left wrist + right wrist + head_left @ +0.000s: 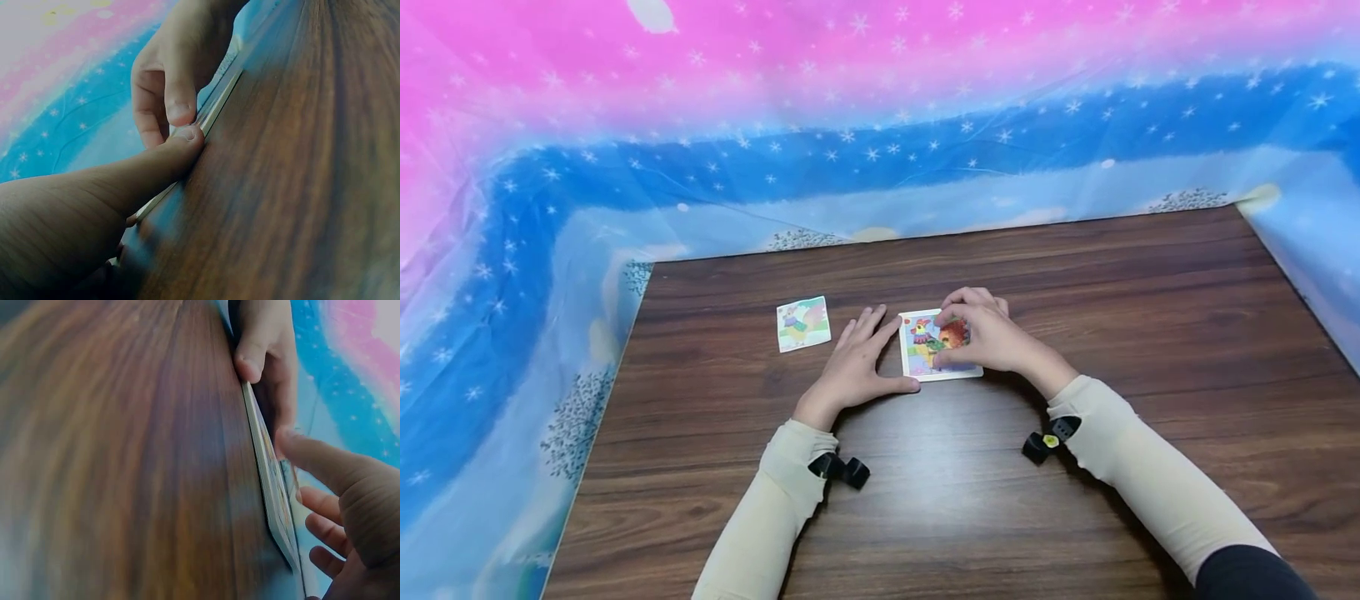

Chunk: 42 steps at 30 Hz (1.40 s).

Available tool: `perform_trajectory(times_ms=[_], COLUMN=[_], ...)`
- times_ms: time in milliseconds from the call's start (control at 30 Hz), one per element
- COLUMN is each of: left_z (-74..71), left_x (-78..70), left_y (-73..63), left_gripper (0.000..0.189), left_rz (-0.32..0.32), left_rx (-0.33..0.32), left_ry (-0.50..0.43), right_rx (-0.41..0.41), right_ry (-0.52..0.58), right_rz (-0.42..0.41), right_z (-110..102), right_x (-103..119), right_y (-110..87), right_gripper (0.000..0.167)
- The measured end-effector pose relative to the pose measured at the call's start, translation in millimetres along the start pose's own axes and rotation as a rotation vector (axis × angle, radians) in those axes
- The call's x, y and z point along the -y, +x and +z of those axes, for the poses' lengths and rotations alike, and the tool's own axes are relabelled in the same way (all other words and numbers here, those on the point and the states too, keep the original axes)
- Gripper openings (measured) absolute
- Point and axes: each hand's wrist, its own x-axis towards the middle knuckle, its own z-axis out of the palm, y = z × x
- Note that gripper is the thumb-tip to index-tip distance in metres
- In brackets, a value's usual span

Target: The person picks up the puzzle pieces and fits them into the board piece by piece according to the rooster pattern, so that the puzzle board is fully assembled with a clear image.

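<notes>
A flat square picture board [946, 375] with a pale border lies on the table, showing a bright rooster and a brown, spiky animal. My left hand [859, 367] rests at its left side with fingers extended. The left thumb [187, 134] lies along the near edge, and the index fingertip is by the far left corner. Over the board's right half, my right hand [988, 333] pinches a thin flat piece [295, 478] between thumb and fingers. Seen edge-on in the right wrist view, this piece stands tilted just above the board; its printed face is hidden there.
A small picture card [803, 324] with slightly uneven edges lies left of the left hand. Both rest on a dark wood-grain table [1112, 317]. Pink and blue snowflake cloth [880, 158] hangs behind the table and along its sides.
</notes>
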Motion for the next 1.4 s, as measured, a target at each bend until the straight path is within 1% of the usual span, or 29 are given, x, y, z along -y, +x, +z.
perform_trajectory(times_ms=[167,467,533,633,733,900,1067,1233,1333,1400], left_z=[1.0,1.1,0.7,0.1,-0.4,0.0,1.7,3.5,2.8,1.7], left_x=[-0.8,0.8,0.6,0.3,0.1,-0.1,-4.0,-4.5,-2.8,-1.7], left_y=[1.4,0.7,0.6,0.6,0.5,0.9,4.1,4.2,3.8,3.3], left_gripper=[0.109,0.108,0.108,0.108,0.108,0.109,0.109,0.11,0.116,0.121], left_rz=[0.001,0.0,0.001,0.001,-0.002,-0.001,0.017,0.013,0.012,0.015], left_rx=[-0.005,-0.001,0.0,-0.001,0.0,0.003,0.008,0.03,0.003,-0.019], left_ry=[0.002,-0.008,-0.012,-0.02,-0.025,-0.017,-0.025,-0.03,-0.05,-0.085], right_rx=[-0.004,0.015,0.009,-0.008,-0.014,-0.013,-0.053,-0.112,-0.142,-0.164], right_ry=[-0.022,-0.024,-0.007,0.017,0.003,-0.02,0.03,0.073,0.068,0.083], right_rz=[0.015,0.005,-0.002,-0.015,-0.023,-0.018,-0.004,0.009,0.008,0.014], right_z=[1,3,2,2,4,6,4,-1,-7,-11], right_x=[-1,-6,-5,-5,-6,-2,-5,-10,-13,-15], right_y=[-0.1,-0.3,-1.0,-1.3,-0.4,-0.6,-8.1,-18.3,-23.0,-26.9], right_gripper=[0.048,0.055,0.05,0.037,0.025,0.023,0.023,0.024,0.024,0.025])
